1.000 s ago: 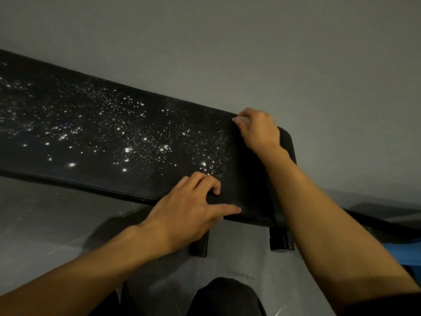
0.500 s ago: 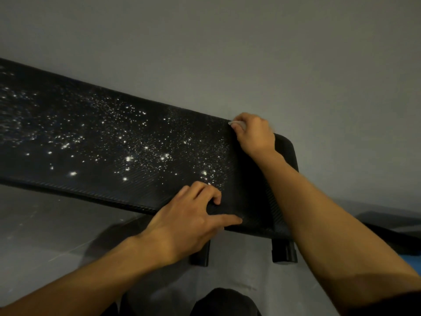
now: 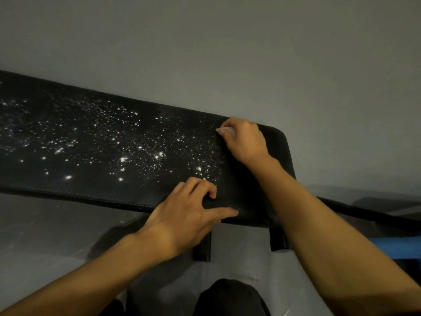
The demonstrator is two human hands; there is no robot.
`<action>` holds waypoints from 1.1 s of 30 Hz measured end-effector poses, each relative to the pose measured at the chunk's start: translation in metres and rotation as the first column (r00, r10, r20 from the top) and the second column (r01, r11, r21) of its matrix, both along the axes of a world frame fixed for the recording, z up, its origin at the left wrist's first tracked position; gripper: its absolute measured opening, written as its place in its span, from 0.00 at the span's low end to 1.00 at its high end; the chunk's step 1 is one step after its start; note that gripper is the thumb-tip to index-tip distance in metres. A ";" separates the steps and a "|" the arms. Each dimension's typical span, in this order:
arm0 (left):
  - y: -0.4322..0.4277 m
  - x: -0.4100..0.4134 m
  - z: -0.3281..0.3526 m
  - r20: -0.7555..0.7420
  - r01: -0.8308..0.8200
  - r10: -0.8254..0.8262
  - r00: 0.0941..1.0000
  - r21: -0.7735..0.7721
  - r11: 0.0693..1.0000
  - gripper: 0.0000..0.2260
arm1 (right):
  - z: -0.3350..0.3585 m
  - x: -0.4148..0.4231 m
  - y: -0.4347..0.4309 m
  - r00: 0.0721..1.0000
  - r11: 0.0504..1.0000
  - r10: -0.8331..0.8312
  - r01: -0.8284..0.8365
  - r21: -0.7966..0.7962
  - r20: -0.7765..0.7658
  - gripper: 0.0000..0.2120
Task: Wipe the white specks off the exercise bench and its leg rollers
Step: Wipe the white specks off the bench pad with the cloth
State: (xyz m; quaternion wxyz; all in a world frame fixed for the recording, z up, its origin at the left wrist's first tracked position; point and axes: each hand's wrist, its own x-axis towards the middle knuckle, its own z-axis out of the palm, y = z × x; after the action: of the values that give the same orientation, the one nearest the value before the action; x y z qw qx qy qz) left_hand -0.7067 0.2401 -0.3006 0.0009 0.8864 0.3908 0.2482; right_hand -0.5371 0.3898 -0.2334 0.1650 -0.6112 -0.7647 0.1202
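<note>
The black exercise bench (image 3: 95,142) runs across in front of the person, standing close against the grey wall (image 3: 205,42), and most of its padded top is scattered with white specks (image 3: 141,142). At the bench's right end the pad is dark and free of specks, from the rounded corner up to about where the hands are. The right hand (image 3: 245,141) presses down on the far edge of the bench near that end, its fingers curled closed around a small white cloth or wipe (image 3: 225,131), of which only a corner shows past the knuckles. The left hand (image 3: 191,215) rests on the near edge of the bench, holding nothing: fingers bent with their tips on the pad at the border of the specks, thumb stretched out along the front rim. Beneath the bench's right end two short black supports (image 3: 276,239) hang down, and below them the person's dark-clothed knee (image 3: 227,297) shows. The leg rollers I cannot make out from here.
</note>
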 end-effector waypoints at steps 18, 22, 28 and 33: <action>-0.008 -0.003 0.004 -0.009 -0.018 0.017 1.000 -0.029 0.999 0.20 | -0.018 0.009 -0.090 0.985 0.984 0.169 -0.168 0.058 -0.021 0.09; -0.011 -0.005 0.004 -0.023 -0.015 0.014 1.000 -0.042 0.999 0.21 | -0.013 0.014 -0.093 0.989 0.988 0.145 -0.146 0.039 0.031 0.09; -0.014 -0.005 0.007 -0.020 -0.010 0.008 1.000 -0.069 0.998 0.22 | -0.012 -0.003 -0.066 0.999 0.997 0.043 -0.044 0.057 0.032 0.11; -0.018 -0.010 0.004 -0.025 0.011 -0.013 1.000 -0.094 0.996 0.24 | -0.013 0.010 -0.103 0.975 0.975 0.219 -0.220 0.023 0.024 0.10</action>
State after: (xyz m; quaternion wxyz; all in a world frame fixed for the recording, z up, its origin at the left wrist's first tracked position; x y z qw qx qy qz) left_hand -0.7168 0.2221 -0.2965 0.0392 0.8908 0.3965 0.2184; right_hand -0.5273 0.2865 -0.2460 0.1504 -0.5221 -0.8307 0.1213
